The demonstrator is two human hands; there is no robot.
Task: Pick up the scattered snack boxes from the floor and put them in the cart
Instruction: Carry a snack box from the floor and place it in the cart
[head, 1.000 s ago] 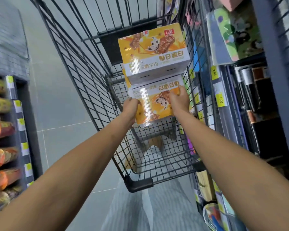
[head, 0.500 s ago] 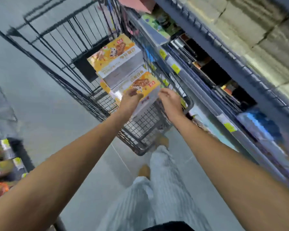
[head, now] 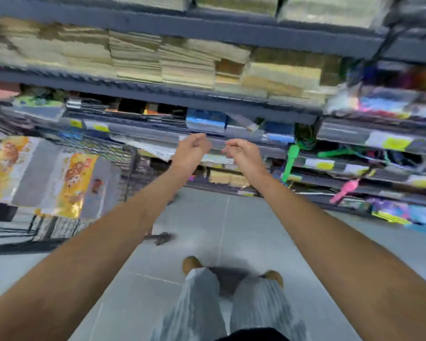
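The black wire cart [head: 130, 173] stands at the left of the blurred head view. Two yellow and white snack boxes lie inside it: one [head: 76, 183] near the cart's right end and another [head: 8, 166] at the far left edge. My left hand [head: 191, 153] and my right hand [head: 244, 155] are raised side by side in front of the shelves, well to the right of the cart. Both hold nothing, with fingers loosely curled and apart. No snack box shows on the floor in view.
Dark shelving [head: 207, 97] with stacked goods and yellow price tags fills the top and right. Grey floor tiles [head: 207, 222] lie below. My legs in striped trousers [head: 231, 306] and brown shoes stand at the bottom centre. A cart wheel [head: 162, 238] sits near my left forearm.
Both hands have let go of the second box, which now rests in the cart. The view has swung right, putting the cart at the left and the shelves ahead.
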